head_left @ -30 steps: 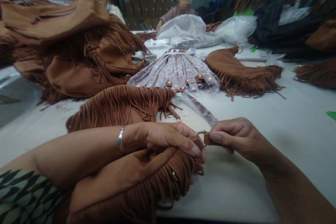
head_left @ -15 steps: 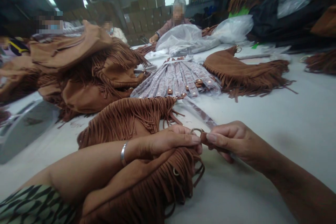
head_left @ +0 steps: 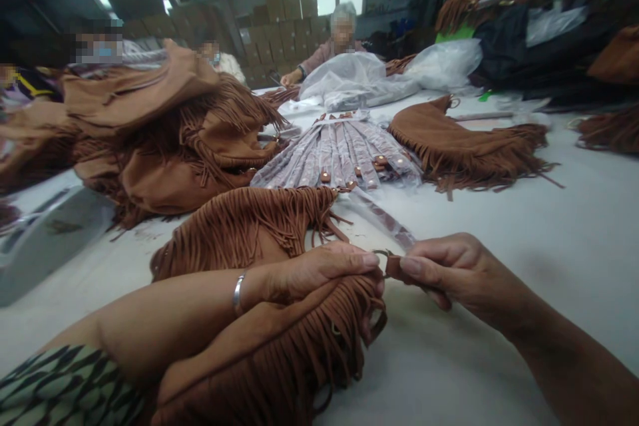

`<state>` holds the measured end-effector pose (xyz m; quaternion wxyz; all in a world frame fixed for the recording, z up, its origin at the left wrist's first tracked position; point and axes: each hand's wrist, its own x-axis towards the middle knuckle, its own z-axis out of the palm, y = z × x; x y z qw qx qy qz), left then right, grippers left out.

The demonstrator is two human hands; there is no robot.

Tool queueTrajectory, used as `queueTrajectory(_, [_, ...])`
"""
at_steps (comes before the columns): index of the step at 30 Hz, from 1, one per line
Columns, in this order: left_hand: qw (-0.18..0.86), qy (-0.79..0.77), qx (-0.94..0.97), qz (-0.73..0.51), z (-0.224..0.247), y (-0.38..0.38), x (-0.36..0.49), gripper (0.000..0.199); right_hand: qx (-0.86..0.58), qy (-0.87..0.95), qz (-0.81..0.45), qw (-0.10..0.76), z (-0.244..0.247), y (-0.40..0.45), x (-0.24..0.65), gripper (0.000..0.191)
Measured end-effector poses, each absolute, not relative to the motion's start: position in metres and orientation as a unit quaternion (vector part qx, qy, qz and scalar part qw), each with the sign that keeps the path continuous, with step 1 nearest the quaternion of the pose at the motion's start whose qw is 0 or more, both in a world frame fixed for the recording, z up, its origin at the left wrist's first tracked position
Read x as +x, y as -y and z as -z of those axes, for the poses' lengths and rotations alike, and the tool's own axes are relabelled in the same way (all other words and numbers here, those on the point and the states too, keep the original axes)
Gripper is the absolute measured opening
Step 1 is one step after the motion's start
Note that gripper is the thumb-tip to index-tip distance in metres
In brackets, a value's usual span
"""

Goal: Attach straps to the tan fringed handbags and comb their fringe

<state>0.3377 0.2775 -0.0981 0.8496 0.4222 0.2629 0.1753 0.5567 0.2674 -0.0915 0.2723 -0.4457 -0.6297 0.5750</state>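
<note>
Pinching the brown strap (head_left: 395, 266) — right hand (head_left: 452, 267); left hand (head_left: 332, 267) — the fringed bag (head_left: 259, 359).

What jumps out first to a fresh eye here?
The two bare hands in the lower middle: the left hand holds a fringed brown bag by its end, the right hand pinches a strap tab at the metal ring between them. Just beyond, a fan of plastic-wrapped straps spreads mid-table, with a big heap of fringed brown bags to its left.
</note>
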Motion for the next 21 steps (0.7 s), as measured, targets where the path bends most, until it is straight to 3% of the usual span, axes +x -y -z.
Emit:
queueTrajectory(7, [0.837,-0.276,0.440,-0.173,0.099,-0.284,0.335,0.041,-0.394,0.618,-0.638,0.236,0.101,-0.267,0.555,0.044])
queueTrajectory(12, [0.822,-0.290,0.461,-0.165,0.098,-0.290,0.338,0.040,-0.437,0.660,-0.551,0.264,0.097,-0.270,0.563,0.044])
queueTrajectory(17, [0.646,-0.371,0.656,-0.118,0.063,-0.282,0.312,0.076,-0.556,0.601,-0.430,0.381,0.085,-0.271,0.576,0.044])
queueTrajectory(19, [0.569,-0.384,0.720,-0.102,0.046,-0.267,0.288,0.069,-0.610,0.608,-0.317,0.398,0.086,-0.282,0.587,0.036])
queueTrajectory(21, [0.465,-0.425,0.764,-0.138,0.037,-0.250,0.260,0.048,-0.669,0.614,-0.207,0.365,0.094,-0.299,0.600,0.029])
